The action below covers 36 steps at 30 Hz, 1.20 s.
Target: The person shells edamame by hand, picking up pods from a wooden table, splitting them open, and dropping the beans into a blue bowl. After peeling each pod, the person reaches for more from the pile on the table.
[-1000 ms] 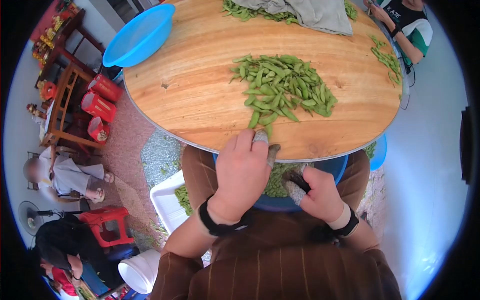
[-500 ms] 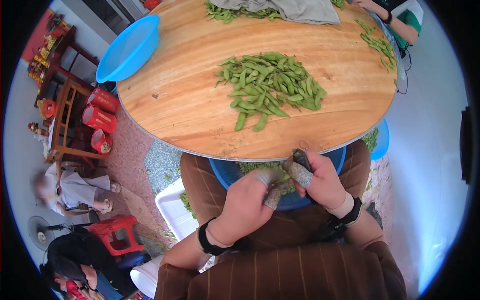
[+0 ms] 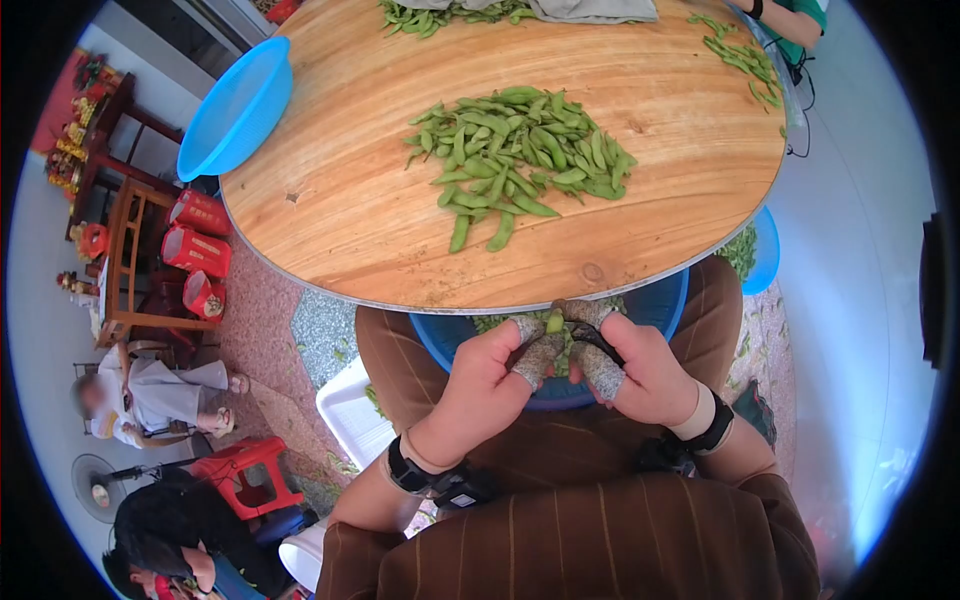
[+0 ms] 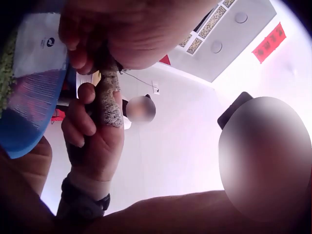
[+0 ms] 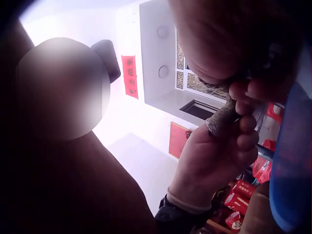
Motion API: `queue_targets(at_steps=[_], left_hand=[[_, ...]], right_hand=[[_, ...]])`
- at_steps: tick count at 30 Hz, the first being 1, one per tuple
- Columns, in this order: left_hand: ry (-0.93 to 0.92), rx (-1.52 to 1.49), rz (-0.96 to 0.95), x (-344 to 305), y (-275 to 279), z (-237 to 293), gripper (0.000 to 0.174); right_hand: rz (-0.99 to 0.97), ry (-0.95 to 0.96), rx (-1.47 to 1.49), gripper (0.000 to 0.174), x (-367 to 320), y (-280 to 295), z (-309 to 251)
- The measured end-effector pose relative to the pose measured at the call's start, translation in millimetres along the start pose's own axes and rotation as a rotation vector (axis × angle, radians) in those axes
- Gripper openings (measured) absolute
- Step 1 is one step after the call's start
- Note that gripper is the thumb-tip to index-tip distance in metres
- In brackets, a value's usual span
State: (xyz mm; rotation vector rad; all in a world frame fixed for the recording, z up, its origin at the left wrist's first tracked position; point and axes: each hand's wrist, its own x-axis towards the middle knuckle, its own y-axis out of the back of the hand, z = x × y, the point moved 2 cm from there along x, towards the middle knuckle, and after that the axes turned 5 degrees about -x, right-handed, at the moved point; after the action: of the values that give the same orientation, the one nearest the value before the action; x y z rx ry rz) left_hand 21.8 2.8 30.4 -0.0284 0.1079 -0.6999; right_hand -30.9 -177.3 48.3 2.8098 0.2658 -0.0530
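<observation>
Both hands meet over a blue basin [image 3: 655, 310] at the near table edge, grey wraps on thumbs and fingertips. The left hand [image 3: 487, 372] pinches a green pod [image 3: 554, 322] between thumb and finger. From the other side the right hand [image 3: 645, 372] grips the same pod, its wrapped fingers close against the left's. Shelled green beans [image 3: 492, 322] lie in the basin below. A pile of pods [image 3: 520, 150] rests on the wooden table [image 3: 340, 150]. In the left wrist view, the right hand [image 4: 95, 141] touches the left; the right wrist view shows the left hand [image 5: 207, 156], pod hidden.
A blue basket [image 3: 237, 108] sits at the table's left edge, and a grey cloth [image 3: 600, 8] covers pods at the far side. Beside the legs are a white tray [image 3: 350, 415] and another blue basin [image 3: 765, 255]. Other people are at left and far right.
The left hand has come back from the pod pile to the basin and met the right hand, with a pod now held between them. The view has shifted slightly.
</observation>
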Motion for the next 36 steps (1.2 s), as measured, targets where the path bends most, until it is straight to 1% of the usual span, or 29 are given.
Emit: queue_targets(at_steps=[1,3,4,5,6,7,8,10,12,13,14,15,16,17,18,19,20,21,22,23,24,25,27,30,32,33,34,35,36], left_hand=[[0.0,0.001,0.001,0,-1,2,0.023],[-0.032,0.187,0.043,1,-3,11,0.029],[-0.031,0.187,0.04,1,-2,10,0.029],[-0.115,0.36,0.056,1,-1,11,0.03],[-0.201,0.531,0.072,1,0,10,0.031],[-0.2,0.531,0.069,2,0,9,0.031],[-0.224,0.544,0.067,2,0,8,0.029],[-0.247,0.556,0.065,3,0,7,0.028],[-0.315,0.578,0.021,3,-1,7,0.017],[-0.315,0.577,0.02,2,-2,9,0.017],[-0.033,0.175,-0.02,0,-3,8,0.011],[0.247,-0.23,-0.059,-2,-6,4,0.01],[0.248,-0.231,-0.061,-3,-7,0,0.01],[0.301,-0.681,-0.148,-4,-10,-6,0.014],[0.347,-1.131,-0.234,-4,-12,-12,0.018],[0.347,-1.132,-0.234,-3,-14,-18,0.018],[0.395,-1.187,-0.162,-2,-16,-26,0.015],[0.446,-1.241,-0.09,-1,-17,-34,0.015],[0.45,-1.244,-0.091,-1,-15,-41,0.015],[0.461,-0.905,0.028,1,-9,-50,0.016],[0.459,-0.564,0.144,2,-4,-52,0.017],[0.458,-0.567,0.149,1,-2,-49,0.017],[0.434,-0.647,0.111,-5,2,-37,0.016],[0.401,-0.636,0.113,-22,20,-26,0.018],[0.401,-0.414,0.165,-52,54,-26,0.02],[0.413,-0.159,0.214,-66,70,-15,0.02],[0.458,0.124,0.192,-78,87,-10,0.026],[0.575,0.783,0.133,-90,103,-5,0.029],[0.626,1.361,0.121,-99,107,-2,0.03]], right_hand=[[-0.016,0.028,-0.021,0.032,0,0,1],[-0.023,0.015,-0.008,0.035,1,0,2],[-0.031,0.0,0.004,0.038,1,0,3],[-0.028,-0.002,0.005,0.038,1,0,3],[-0.049,-0.056,0.106,0.038,0,0,3],[-0.069,-0.109,0.207,0.038,0,0,4],[-0.068,-0.11,0.207,0.038,0,1,4],[-0.144,-0.192,0.326,0.039,1,2,4],[-0.18,-0.212,0.39,0.039,2,3,7],[-0.216,-0.231,0.453,0.039,1,2,9],[-0.215,-0.233,0.454,0.039,1,1,11],[-0.244,-0.231,0.599,0.039,-1,0,12],[-0.273,-0.228,0.742,0.04,-3,-3,14],[-0.271,-0.23,0.742,0.04,-3,-8,21],[-0.12,0.03,0.399,0.04,-2,-11,29],[0.031,0.283,0.051,0.04,-2,-12,31],[0.03,0.281,0.051,0.04,-2,-10,34],[0.042,0.279,-0.323,0.04,-3,-7,38],[0.053,0.269,-0.698,0.041,-4,-5,40],[0.049,0.268,-0.702,0.041,-5,-6,42],[0.043,0.191,-0.658,0.039,-6,-7,46],[0.04,0.113,-0.61,0.037,-5,-8,49],[0.038,0.095,-0.602,0.033,-4,-7,52],[0.059,0.086,-0.549,0.025,1,-7,48],[0.071,0.098,-0.502,0.022,5,-5,48],[0.046,0.108,-0.497,0.021,5,-5,52],[0.022,0.115,-0.49,0.02,6,-6,56],[0.024,0.121,-0.482,0.02,8,-5,59],[0.006,0.104,-0.463,0.019,9,-6,62]])
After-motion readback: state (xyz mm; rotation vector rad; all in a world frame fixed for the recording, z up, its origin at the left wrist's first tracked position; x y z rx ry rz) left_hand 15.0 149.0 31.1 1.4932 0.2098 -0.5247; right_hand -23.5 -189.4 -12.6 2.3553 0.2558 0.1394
